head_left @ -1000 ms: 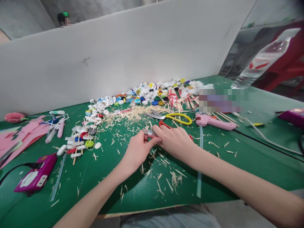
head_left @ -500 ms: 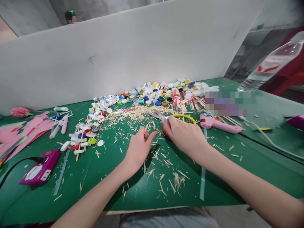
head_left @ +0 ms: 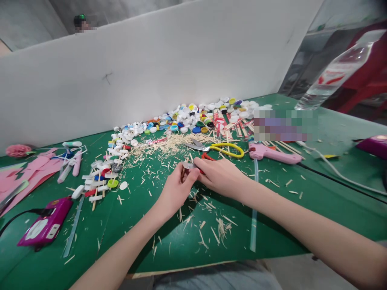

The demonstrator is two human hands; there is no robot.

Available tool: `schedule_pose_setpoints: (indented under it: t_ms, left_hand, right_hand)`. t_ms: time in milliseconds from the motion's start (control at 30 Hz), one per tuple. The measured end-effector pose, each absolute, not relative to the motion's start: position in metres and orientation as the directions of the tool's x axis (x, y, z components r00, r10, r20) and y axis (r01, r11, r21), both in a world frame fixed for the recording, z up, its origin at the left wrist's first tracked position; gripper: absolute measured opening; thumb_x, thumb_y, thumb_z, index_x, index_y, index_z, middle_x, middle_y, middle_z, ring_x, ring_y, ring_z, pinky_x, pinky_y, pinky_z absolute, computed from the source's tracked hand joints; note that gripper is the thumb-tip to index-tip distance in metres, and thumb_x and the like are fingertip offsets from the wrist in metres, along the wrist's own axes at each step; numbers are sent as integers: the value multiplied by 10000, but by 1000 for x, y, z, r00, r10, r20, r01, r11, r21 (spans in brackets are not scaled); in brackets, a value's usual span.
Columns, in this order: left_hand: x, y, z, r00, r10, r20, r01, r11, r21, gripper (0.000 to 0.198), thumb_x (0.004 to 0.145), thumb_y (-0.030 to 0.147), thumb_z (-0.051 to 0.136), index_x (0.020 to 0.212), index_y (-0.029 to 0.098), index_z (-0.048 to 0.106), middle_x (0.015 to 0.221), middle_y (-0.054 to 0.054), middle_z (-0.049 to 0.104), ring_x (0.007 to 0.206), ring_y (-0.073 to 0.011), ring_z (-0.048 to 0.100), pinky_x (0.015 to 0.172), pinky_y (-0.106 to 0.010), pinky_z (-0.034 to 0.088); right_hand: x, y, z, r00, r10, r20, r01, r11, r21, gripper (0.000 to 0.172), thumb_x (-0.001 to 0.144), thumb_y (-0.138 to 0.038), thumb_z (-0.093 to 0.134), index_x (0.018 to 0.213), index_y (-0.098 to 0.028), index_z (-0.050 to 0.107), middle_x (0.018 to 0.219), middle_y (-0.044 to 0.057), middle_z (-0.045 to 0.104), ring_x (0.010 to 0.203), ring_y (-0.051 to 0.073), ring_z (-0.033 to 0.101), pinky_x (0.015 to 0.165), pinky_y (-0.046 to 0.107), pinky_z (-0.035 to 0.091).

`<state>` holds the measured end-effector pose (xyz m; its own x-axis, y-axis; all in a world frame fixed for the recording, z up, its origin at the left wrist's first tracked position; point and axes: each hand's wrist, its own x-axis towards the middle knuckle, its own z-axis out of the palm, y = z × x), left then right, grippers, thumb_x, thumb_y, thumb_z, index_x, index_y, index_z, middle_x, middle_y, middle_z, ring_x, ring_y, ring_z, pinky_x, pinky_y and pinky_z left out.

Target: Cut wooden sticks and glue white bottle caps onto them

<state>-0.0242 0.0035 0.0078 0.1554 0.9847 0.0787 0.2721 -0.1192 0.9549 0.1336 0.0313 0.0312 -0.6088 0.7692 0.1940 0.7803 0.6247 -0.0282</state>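
Note:
My left hand [head_left: 177, 189] is closed in a pinch near the table's middle; a pale wooden stick showed in its fingers a moment ago and is now mostly covered. Right against it, my right hand [head_left: 219, 175] grips a red-handled blade [head_left: 189, 165], whose metal part lies at the left thumb and fingertips. Just beyond the hands, scissors [head_left: 228, 150] with a yellow handle loop lie with their blades apart. Pale wood shavings [head_left: 169, 146] are heaped behind the hands and scattered around them on the green table [head_left: 133, 225].
Bottle caps [head_left: 187, 117] are piled along the white partition [head_left: 151, 64], some joined with sticks at left. A pink glue gun [head_left: 272, 155] lies right, near a leaning water bottle [head_left: 335, 76]. Pink paper [head_left: 33, 173] and a purple socket box [head_left: 46, 223] are left. A person's head shows behind the partition.
My right hand has drawn back from the scissors, bringing a red-handled blade against my left fingers. The left thumb has folded in. The view has shifted slightly.

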Motion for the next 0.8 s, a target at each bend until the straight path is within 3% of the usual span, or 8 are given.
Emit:
schedule_pose_setpoints:
  t_ms: [133,300,600,800]
  left_hand:
    - [-25,4,11,128,991,46,348,-88,934,298,785,468,585,827,186,495,761,1,545,664,-130,461,638,-271,377]
    - [-25,1,17,56,998,9,486,-36,873,327,779,495,563,706,189,473,647,20,467,584,-119,365,554,-259,294]
    - [-25,1,14,21,998,53,611,-55,790,441,800,471,551,573,202,285,525,55,319,510,-102,244,499,-265,174]
    - [-23,1,15,13,992,128,603,-110,790,445,835,472,517,605,202,249,547,61,281,521,-99,230,502,-260,201]
  right_hand:
    - [133,30,31,-589,790,172,805,593,34,362,954,-432,250,968,-174,504,699,45,623,488,137,498,467,286,103]
    - [130,26,33,-580,797,169,814,565,134,317,943,-381,287,995,-159,507,786,90,644,526,161,542,476,295,118]
    - [124,20,32,-491,860,142,868,470,159,304,942,-293,278,1012,-134,527,768,117,650,587,187,601,458,290,168]
    - [129,23,44,-364,919,152,930,350,110,439,961,-358,164,997,-130,537,733,122,643,578,202,597,453,295,170]
